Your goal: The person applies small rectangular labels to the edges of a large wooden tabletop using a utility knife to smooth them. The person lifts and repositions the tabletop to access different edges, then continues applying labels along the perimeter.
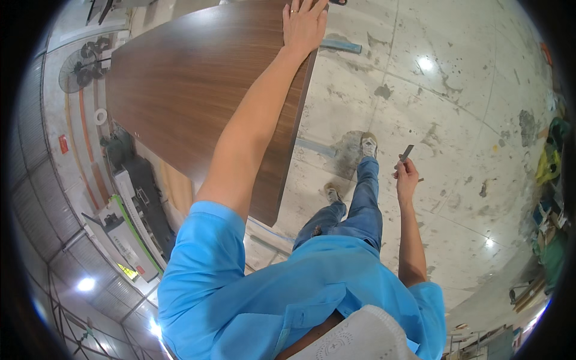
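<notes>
My left hand (305, 29) lies on the long edge of a dark brown wood-grain panel (198, 78), its fingers stretched out and partly cut off at the top of the picture. A ring shows on one finger. The panel slopes away to my left, broad and smooth. Off to my right, over the floor, my right hand (406, 179) is closed around a thin, flat, grey blade-like tool (407, 152). The tool's slanted tip points up and away; my fingers hide the rest, so its exact kind is unclear. It is well apart from the panel.
Blue-grey bars (341, 45) lie on the worn, stained tile floor (456, 120) beside and under the panel. A black fan (81, 71) stands at the far left, near a white machine with a green edge (129, 240). Piled bags and materials (552, 162) line the right side.
</notes>
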Demonstrator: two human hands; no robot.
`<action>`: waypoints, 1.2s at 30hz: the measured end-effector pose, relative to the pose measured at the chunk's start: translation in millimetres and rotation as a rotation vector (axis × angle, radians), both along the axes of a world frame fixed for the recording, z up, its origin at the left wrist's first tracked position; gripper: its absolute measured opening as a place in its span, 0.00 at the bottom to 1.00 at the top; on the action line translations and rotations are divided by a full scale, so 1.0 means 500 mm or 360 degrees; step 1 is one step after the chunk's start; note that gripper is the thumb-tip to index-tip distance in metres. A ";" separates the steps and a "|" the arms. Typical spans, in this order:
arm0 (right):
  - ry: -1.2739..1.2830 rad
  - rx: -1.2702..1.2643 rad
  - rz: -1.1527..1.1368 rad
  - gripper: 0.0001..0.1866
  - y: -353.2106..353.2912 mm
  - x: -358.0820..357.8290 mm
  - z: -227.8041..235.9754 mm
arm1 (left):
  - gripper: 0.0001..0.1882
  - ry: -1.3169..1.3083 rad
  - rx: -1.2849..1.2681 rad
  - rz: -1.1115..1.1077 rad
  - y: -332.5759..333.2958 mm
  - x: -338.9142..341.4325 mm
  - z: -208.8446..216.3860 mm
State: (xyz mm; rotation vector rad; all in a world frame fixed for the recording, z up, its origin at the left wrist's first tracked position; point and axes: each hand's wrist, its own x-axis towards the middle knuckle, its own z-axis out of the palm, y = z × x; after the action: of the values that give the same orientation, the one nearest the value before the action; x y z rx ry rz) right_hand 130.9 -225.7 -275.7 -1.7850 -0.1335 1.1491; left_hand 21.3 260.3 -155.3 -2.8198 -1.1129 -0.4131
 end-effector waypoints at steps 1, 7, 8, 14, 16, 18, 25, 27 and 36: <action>-0.0019 -0.0053 0.0020 0.13 -0.004 0.000 -0.001 | 0.23 0.0054 -0.0007 0.0068 -0.001 0.003 -0.002; -0.0002 0.0003 0.0161 0.16 0.004 -0.026 0.010 | 0.25 -0.0246 -0.0157 0.0007 -0.109 -0.070 -0.014; -0.0005 0.0041 0.0180 0.16 0.013 -0.034 0.014 | 0.25 -0.0236 -0.0158 0.0020 -0.137 -0.092 -0.012; -0.0109 0.0250 0.0290 0.15 0.066 -0.096 0.059 | 0.25 -0.0176 -0.0277 0.0137 -0.322 -0.227 0.018; -0.0143 0.0292 0.0378 0.14 0.084 -0.122 0.084 | 0.24 -0.0145 -0.0329 0.0174 -0.388 -0.274 0.025; -0.0278 0.0310 0.0470 0.12 0.115 -0.140 0.108 | 0.25 -0.0145 -0.0390 0.0159 -0.452 -0.325 0.029; -0.1055 0.0596 0.0664 0.16 0.455 -0.071 0.155 | 0.26 -0.0035 -0.0575 0.0133 -0.658 -0.524 0.061; -0.1291 0.0622 0.0715 0.17 0.585 -0.027 0.168 | 0.27 0.0037 -0.0644 0.0125 -0.713 -0.578 0.074; -0.1898 0.0884 0.0909 0.15 0.954 0.131 0.151 | 0.23 -0.0011 -0.0704 0.0182 -0.780 -0.646 0.065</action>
State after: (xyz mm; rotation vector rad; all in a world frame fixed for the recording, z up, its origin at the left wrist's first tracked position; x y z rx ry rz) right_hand 196.5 251.1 -200.1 -1.7032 -1.5666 0.1725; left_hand -301.8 -129.8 -122.6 -3.0939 -1.5246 -0.1832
